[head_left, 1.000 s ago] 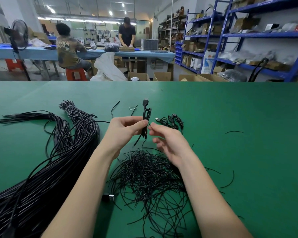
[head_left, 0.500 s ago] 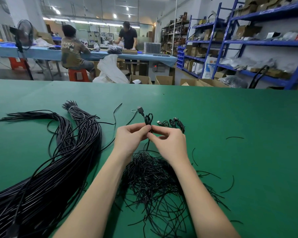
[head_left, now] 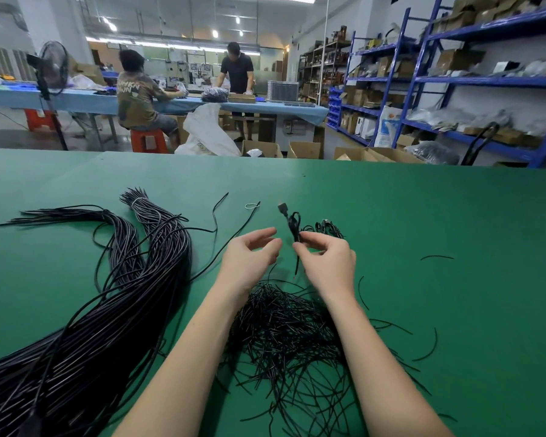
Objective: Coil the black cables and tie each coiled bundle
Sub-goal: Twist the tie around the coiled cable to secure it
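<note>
My right hand (head_left: 327, 263) pinches a small coiled black cable (head_left: 293, 223) between thumb and fingers, its plug end pointing up and away. A thin tail hangs below the pinch. My left hand (head_left: 249, 257) hovers just left of the bundle with fingers loosely curved, holding nothing. A heap of short black tie wires (head_left: 284, 329) lies on the green table (head_left: 438, 216) under both wrists. A thick mass of long black cables (head_left: 108, 310) runs along the left side. A few coiled bundles (head_left: 328, 228) lie just beyond my right hand.
A small pale loop (head_left: 251, 206) and stray single wires (head_left: 435, 257) lie on the table. Beyond the far edge are cardboard boxes (head_left: 262, 149), blue shelving (head_left: 486, 80), a fan (head_left: 52, 69) and two people at a blue bench.
My left hand has let go of the coiled cable and moved a little left. My right hand alone keeps hold of the bundle.
</note>
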Action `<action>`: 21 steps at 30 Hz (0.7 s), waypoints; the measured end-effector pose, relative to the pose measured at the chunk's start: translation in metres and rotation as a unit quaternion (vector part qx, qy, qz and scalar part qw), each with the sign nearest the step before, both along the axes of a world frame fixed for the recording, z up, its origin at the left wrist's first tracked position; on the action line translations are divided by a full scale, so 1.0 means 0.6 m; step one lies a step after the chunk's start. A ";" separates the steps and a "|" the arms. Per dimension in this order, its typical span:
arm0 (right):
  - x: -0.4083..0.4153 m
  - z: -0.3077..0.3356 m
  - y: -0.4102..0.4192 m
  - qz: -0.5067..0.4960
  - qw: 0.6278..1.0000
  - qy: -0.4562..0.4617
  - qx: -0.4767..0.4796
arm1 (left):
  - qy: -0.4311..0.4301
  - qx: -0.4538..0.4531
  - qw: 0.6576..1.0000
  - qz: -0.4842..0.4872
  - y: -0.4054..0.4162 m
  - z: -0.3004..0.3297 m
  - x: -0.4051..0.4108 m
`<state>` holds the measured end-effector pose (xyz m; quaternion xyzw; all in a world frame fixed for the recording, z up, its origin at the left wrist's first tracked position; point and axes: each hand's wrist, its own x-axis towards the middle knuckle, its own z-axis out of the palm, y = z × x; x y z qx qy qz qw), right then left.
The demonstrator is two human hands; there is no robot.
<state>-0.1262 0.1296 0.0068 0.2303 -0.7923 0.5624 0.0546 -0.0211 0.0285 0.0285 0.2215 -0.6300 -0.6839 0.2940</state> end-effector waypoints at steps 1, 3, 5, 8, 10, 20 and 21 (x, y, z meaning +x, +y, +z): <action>-0.014 0.004 -0.004 -0.013 1.000 0.002 0.016 | 0.002 0.019 1.000 0.005 -0.002 0.000 0.001; -0.046 0.014 -0.016 -0.027 0.998 -0.009 0.056 | 0.000 0.049 0.999 0.008 -0.006 0.002 0.003; -0.073 0.020 -0.030 -0.037 0.988 -0.008 0.151 | -0.007 0.053 0.999 0.007 -0.008 0.005 0.002; -0.091 0.018 -0.044 -0.042 0.948 0.026 0.315 | -0.016 0.057 0.998 0.000 -0.007 0.006 0.001; -0.092 0.015 -0.047 -0.045 0.936 0.045 0.345 | -0.023 0.060 0.998 0.000 -0.007 0.005 0.002; -0.022 0.019 0.004 -0.011 0.974 -0.022 0.227 | -0.052 0.050 0.997 -0.014 -0.003 0.008 0.004; -0.011 0.015 0.011 -0.003 0.975 -0.036 0.220 | -0.054 0.049 0.997 -0.016 -0.003 0.009 0.004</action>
